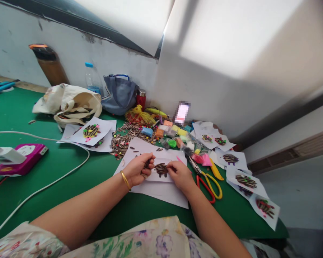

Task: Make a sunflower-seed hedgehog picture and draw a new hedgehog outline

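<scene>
My left hand, a gold bangle at its wrist, is curled around several striped sunflower seeds. My right hand has its fingertips pinched together at the right edge of a hedgehog picture; what they hold, if anything, is hidden. Sunflower seeds form the hedgehog's back, above dark feet. This small card lies on larger white sheets. A few loose seeds rest on the paper beyond my left hand.
Behind the paper lie a seed heap and colored clay packets. Scissors and a yellow cutter sit right of my right hand. Finished seed cards line the right edge. A white cable crosses the left side.
</scene>
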Demonstrator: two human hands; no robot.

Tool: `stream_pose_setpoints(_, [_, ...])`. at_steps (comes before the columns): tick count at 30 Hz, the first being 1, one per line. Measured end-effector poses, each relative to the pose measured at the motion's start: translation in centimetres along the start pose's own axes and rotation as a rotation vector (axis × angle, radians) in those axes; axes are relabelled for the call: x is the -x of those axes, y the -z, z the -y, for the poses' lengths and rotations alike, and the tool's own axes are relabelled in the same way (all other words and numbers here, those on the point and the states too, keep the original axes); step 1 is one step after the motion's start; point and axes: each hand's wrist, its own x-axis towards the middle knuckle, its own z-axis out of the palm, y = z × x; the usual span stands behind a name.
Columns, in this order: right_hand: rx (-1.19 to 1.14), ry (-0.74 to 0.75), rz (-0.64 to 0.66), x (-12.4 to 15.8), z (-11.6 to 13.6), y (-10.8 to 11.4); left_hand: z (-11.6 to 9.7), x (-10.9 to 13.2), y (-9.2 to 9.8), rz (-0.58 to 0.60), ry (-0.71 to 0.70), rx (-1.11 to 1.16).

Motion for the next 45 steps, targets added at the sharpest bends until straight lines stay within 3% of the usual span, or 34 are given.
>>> stream_pose_setpoints(18, [0.198,0.010,0.064,-0.65,0.78,0.48,0.06,-0.02,-0.09,-0.016,-0.003,-0.011])
stream_pose_setpoints(45, [0.085,0.122,-0.008,0.20,0.20,0.33,-0.04,-0.05,0.02,-0.007,-0.005,0.003])
